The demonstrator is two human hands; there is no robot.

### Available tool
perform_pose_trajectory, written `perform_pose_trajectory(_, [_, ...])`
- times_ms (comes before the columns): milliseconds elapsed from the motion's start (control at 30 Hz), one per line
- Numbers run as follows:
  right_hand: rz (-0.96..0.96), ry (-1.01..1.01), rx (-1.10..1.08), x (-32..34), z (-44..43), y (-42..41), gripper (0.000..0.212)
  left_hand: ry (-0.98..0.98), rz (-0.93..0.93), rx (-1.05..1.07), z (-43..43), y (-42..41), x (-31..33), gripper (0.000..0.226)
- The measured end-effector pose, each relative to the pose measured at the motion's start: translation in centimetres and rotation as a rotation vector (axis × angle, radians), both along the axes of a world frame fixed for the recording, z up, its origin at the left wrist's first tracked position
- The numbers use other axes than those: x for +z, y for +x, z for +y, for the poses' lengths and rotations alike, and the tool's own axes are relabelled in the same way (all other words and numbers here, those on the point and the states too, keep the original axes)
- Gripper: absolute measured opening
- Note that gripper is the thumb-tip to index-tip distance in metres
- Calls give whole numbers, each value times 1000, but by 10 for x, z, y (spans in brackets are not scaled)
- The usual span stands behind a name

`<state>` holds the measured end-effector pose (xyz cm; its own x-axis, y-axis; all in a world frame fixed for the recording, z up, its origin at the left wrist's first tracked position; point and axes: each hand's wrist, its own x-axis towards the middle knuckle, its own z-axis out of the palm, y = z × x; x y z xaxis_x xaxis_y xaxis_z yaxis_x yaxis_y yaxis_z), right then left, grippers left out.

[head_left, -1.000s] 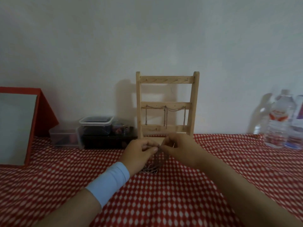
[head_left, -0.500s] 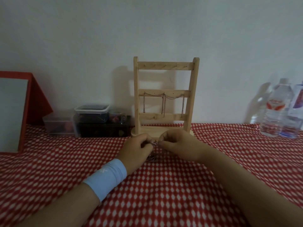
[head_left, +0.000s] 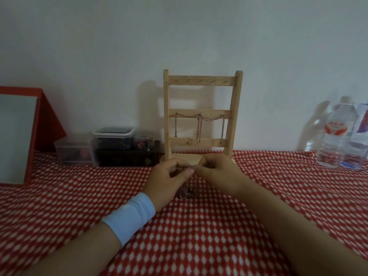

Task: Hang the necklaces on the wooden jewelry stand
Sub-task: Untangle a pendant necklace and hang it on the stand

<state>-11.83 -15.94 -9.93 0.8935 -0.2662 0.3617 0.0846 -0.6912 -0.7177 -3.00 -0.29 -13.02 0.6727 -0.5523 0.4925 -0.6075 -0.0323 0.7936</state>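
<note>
Silver necklace [head_left: 187, 193] stays pinched between both hands [head_left: 170, 176] [head_left: 216, 172].

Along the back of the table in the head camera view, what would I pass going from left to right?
Red-framed panel → low clear tub → lidded clear container → wooden jewelry stand → red-labelled water bottle → second bottle, cut off by the right edge.

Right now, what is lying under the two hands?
A heap of necklace chain lies on the tablecloth below the left hand and right hand, which pinch one strand. How far it runs beneath the palms is covered.
</note>
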Motion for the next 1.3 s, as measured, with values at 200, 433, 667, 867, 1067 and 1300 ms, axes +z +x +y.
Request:
perform_pose_trajectory(200, [-82, 74, -37, 2, 1, -2, 18, 108, -106, 103, 1, 2, -1, 17])
perform_pose_trajectory(433, [28, 120, 18, 2, -2, -2, 17, 6, 83, 28, 2, 1, 0, 6])
perform_pose_trajectory(667, [82, -7, 70, 2, 3, 0, 12, 6, 80, -20, 3, -1, 2, 14])
perform_pose_trajectory(867, [58, 58, 35, 3, -1, -4, 10, -13, 13, 34, 5, -4, 1, 16])
perform_pose_trajectory(1067, [88, -79, 1, 7, -2, -3, 12, 38, -243, 143, 3, -4, 1, 20])
perform_pose_trajectory(1300, [247, 79, 143, 15, -5, -13, 38, 117, -529, 126, 8, 1, 6, 4])
